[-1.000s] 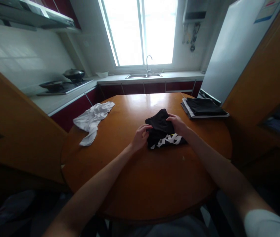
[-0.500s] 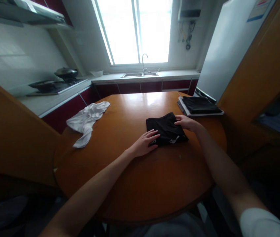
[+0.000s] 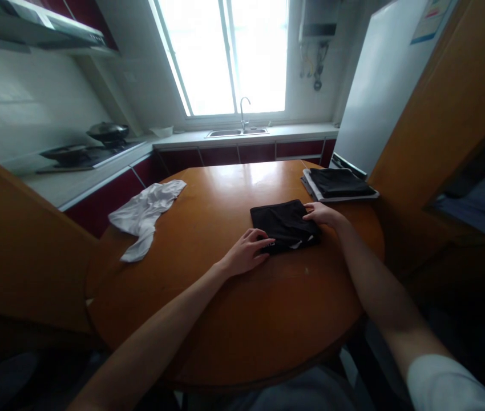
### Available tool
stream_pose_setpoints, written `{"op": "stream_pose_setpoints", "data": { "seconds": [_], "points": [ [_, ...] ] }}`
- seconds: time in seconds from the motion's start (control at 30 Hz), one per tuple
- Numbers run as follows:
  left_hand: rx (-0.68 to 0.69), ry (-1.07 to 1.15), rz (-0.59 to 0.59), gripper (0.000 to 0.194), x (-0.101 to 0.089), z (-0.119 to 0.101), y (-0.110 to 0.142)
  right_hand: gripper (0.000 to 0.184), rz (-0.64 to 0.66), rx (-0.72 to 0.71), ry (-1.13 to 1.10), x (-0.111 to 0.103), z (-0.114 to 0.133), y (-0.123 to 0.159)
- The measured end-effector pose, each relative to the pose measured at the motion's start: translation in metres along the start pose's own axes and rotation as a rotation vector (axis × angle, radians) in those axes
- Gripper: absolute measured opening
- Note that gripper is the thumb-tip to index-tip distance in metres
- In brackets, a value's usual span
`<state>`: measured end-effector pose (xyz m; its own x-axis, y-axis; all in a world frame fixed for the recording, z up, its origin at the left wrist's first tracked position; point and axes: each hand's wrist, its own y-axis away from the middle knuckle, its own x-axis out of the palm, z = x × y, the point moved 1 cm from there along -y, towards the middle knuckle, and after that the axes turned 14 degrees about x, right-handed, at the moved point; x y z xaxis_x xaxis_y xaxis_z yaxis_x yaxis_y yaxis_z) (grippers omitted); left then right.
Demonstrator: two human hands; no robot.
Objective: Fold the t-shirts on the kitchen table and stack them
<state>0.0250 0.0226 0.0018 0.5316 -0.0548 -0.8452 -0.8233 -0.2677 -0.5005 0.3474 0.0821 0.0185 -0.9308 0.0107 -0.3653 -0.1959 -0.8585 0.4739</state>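
Note:
A folded black garment (image 3: 285, 220) with white print along its near edge lies on the round wooden table (image 3: 208, 211). At its near left corner my left hand (image 3: 246, 252) has its fingers curled over the cloth and the thumb low by the edge. My right hand (image 3: 323, 214) grips the far right side between fingers and thumb; part of that edge is hidden under it. The fabric rests on the tabletop, slightly rumpled between the hands.
A crumpled white garment (image 3: 146, 214) lies at the table's left edge. On the far right sits a stack of folded clothes (image 3: 339, 184), black on top. Beyond are a counter with a sink (image 3: 236, 132), a stove (image 3: 92, 157) with pans and a fridge (image 3: 379, 85).
My left fingers, spread flat on the cloth before, are now bent at its corner. My right hand stays at the right side. The near edge's white print shows less; the view has shifted slightly.

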Motion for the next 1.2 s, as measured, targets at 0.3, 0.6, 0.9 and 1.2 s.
{"op": "stream_pose_setpoints", "data": {
  "seconds": [0.3,0.6,0.9,1.2],
  "points": [
    [0.093,0.014,-0.048,0.033,0.007,0.003,-0.001,0.066,-0.081,-0.032,0.048,-0.003,0.0,0.0],
    [0.099,0.057,0.019,0.03,-0.001,0.001,-0.003,0.054,-0.07,-0.063,0.082,0.003,0.001,-0.004],
    [0.11,0.099,0.064,0.018,-0.009,-0.002,-0.003,0.041,-0.235,-0.131,0.213,0.004,0.0,-0.008],
    [-0.279,-0.073,-0.192,0.032,0.004,0.045,-0.059,0.047,-0.471,-0.596,0.623,0.079,0.018,-0.005]
  ]
}}
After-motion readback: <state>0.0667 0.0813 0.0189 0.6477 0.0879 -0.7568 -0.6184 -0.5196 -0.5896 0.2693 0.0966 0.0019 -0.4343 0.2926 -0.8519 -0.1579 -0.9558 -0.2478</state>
